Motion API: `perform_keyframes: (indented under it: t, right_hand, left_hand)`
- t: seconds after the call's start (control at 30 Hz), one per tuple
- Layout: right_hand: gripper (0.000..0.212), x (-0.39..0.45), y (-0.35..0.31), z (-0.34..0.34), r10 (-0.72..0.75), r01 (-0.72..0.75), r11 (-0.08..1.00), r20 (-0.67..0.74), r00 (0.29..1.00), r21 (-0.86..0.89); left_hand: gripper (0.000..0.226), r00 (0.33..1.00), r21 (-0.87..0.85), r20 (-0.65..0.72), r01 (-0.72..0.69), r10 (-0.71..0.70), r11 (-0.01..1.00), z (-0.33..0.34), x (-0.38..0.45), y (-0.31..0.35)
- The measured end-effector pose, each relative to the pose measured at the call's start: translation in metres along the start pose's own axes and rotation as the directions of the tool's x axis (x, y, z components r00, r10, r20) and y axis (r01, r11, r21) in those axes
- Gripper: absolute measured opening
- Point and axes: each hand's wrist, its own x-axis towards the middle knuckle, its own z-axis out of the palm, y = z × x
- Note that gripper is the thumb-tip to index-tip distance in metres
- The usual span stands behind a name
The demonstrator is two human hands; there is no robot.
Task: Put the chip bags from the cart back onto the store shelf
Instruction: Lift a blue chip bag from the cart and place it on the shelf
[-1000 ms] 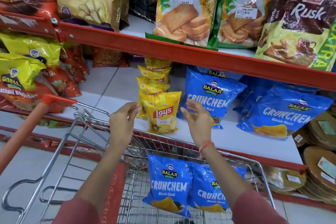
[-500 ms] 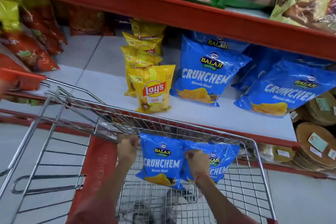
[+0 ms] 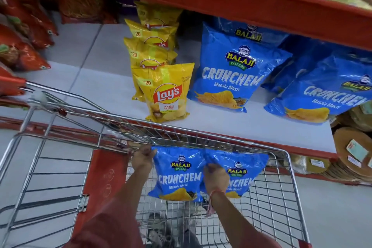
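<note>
Two blue Balaji Crunchem chip bags stand side by side inside the wire cart [image 3: 289, 179]. My left hand [image 3: 142, 160] grips the upper left corner of the left blue bag [image 3: 177, 177]. My right hand [image 3: 215, 177] is closed on the same bag's right edge, in front of the right blue bag [image 3: 244, 171]. On the white shelf [image 3: 251, 127] a row of yellow Lay's bags [image 3: 167, 91] stands beside more blue Crunchem bags [image 3: 231, 68], with another at the right [image 3: 326, 94].
The red upper shelf edge [image 3: 241, 2] overhangs the chip row. Red snack bags [image 3: 22, 46] lie at the shelf's left. Round flat packs [image 3: 354, 155] are stacked low at the right. The cart's red handle end [image 3: 12, 84] sits at the left.
Both hands dropped from the Lay's bag on the shelf into the cart and took hold of the left blue bag. The view tilted down and closer.
</note>
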Motion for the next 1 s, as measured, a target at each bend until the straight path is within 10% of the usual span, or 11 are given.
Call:
perform_keyframes:
  t: [0.5, 0.63, 1.0]
  right_hand:
    - [0.054, -0.014, 0.015, 0.004, 0.015, -0.129, 0.944, 0.349, 0.937, 0.304]
    - [0.013, -0.026, 0.008, -0.006, -0.092, 0.024, 0.977, 0.319, 0.943, 0.213]
    - [0.049, -0.077, 0.006, -0.072, -0.422, 0.417, 0.828, -0.073, 0.903, 0.375]
  left_hand:
    - [0.011, 0.993, -0.017, -0.021, -0.117, 0.117, 0.993, -0.049, -0.035, -0.061]
    - [0.017, 0.987, 0.045, -0.048, -0.154, 0.156, 0.987, -0.06, -0.054, -0.052]
    - [0.032, 0.887, -0.244, -0.133, -0.461, 0.442, 0.853, -0.098, -0.105, -0.013]
